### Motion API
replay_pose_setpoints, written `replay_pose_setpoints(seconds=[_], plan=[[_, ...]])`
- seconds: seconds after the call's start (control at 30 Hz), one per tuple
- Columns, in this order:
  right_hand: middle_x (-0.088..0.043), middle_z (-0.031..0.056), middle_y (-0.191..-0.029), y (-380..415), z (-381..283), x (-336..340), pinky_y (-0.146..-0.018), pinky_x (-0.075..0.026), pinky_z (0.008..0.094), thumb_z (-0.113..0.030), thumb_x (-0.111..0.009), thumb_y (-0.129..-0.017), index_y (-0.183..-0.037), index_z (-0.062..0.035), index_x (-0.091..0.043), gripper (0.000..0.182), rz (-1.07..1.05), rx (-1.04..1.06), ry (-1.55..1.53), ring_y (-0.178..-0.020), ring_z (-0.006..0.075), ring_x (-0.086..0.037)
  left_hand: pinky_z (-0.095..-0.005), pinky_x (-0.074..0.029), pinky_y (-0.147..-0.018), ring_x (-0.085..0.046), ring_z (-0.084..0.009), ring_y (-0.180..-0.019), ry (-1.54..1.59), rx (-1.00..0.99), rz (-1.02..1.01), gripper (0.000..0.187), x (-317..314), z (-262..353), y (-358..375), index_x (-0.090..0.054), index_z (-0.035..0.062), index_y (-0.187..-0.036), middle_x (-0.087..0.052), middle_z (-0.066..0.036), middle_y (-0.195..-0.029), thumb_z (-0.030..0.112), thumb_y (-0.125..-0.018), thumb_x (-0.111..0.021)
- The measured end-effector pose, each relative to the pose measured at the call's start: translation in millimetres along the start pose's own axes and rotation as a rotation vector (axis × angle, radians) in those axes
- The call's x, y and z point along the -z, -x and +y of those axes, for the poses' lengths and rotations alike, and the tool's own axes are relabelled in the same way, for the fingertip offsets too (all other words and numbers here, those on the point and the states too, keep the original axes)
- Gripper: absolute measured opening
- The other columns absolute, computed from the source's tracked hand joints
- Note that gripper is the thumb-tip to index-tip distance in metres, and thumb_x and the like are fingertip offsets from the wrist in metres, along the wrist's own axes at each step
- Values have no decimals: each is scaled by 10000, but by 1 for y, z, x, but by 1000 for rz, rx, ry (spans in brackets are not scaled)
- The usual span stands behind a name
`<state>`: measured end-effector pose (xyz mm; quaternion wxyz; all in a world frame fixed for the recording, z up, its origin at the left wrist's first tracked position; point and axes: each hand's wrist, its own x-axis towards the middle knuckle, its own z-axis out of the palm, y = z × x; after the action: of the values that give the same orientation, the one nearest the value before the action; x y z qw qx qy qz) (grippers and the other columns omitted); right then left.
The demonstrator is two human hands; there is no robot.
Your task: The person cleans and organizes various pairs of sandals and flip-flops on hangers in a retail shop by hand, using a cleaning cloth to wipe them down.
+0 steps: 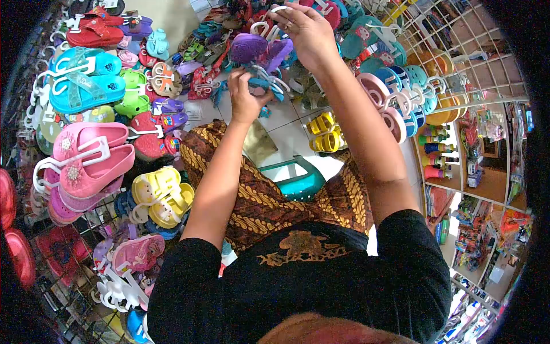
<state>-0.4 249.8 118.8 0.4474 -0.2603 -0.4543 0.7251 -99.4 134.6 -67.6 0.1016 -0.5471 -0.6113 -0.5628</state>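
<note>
**Hands sorting hung children's sandals**

Black sleeves sit closest to my view, both arms reaching up. Purple sandals (260, 50), one pair on a white hanger, hang at top centre among crowded racks. Right hand (306, 31) pinches the hanger hook, fingers closed on it. Left hand (246, 97) curls shut just beneath, on a blue-and-white hanger piece (264, 80). Best, I judge, to steady the pair from below while lifting. Nearby: one pink pair (86, 160), two yellow pairs (163, 195).

Purple sandals (260, 50), pink sandals (86, 160), brown batik skirt (269, 198)
</note>
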Motion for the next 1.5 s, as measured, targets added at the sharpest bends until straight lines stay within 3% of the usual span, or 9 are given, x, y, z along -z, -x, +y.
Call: replay_pose_setpoints(seconds=[0.3,0.4,0.53,0.77,0.9,1.07,1.13,1.33,1.5], plan=[[-657,135,-1012,38,-23,-30,-756,-498,284,-127,-572,-925,-1134,54,-526,280,-51,5,96,-891,175,-633,-465,-386,-935,-488,-377,-1040,-56,64,-155,622,1,1,-8,-494,62,-1100,-542,-152,-1055,215,-583,-805],[-647,156,-1093,44,-24,-36,-787,-502,283,-130,-563,-932,-1166,55,-516,302,-61,-38,87,-974,196,-636,-447,-397,-922,-517,-367,-1000,18,105,-198,554,5,2,-13,-530,56,-1048,-560,-156,-1019,247,-607,-806],[-675,152,-967,42,-1,-30,-738,-532,283,-109,-611,-879,-1106,73,-544,299,-117,105,21,-872,189,-663,-457,-403,-868,-534,-375,-911,135,326,-226,435,9,14,-17,-569,52,-881,-566,-162,-951,349,-665,-802],[-684,152,-933,51,1,-37,-731,-538,265,-111,-626,-876,-1076,65,-549,277,-41,177,84,-837,175,-664,-443,-414,-831,-524,-361,-893,-96,118,-193,308,0,12,-10,-595,50,-858,-585,-157,-834,256,-709,-769],[-657,175,-1061,54,5,-34,-868,-504,299,-95,-578,-922,-1106,62,-522,249,-55,143,71,-993,216,-655,-505,-388,-879,-496,-402,-987,-288,87,-190,351,3,7,-9,-588,45,-901,-555,-225,-973,275,-700,-761],[-669,170,-1023,45,10,-29,-791,-513,285,-95,-587,-912,-1107,65,-515,262,-32,214,100,-938,205,-660,-524,-344,-999,-428,-455,-1173,-276,144,-331,379,3,-5,-2,-578,63,-971,-427,-292,-1265,278,-709,-748],[-683,165,-971,36,13,-22,-708,-531,278,-102,-607,-889,-1097,73,-512,288,-11,283,107,-855,185,-668,-481,-355,-1010,-401,-462,-1204,-116,171,-393,359,20,5,-12,-588,21,-970,-417,-282,-1253,220,-719,-750],[-652,183,-1056,32,14,2,-832,-504,297,-75,-572,-924,-1133,69,-499,264,105,197,123,-989,241,-656,-429,-409,-973,-422,-384,-1182,89,359,-515,353,35,10,-19,-605,9,-972,-363,-251,-1272,139,-686,-766],[-643,190,-1085,50,15,0,-858,-500,307,-83,-579,-924,-1114,66,-499,255,75,198,99,-1014,251,-650,-414,-353,-1002,-412,-354,-1136,78,236,-572,249,18,-12,-2,-665,82,-916,-578,-182,-1032,196,-719,-765]])
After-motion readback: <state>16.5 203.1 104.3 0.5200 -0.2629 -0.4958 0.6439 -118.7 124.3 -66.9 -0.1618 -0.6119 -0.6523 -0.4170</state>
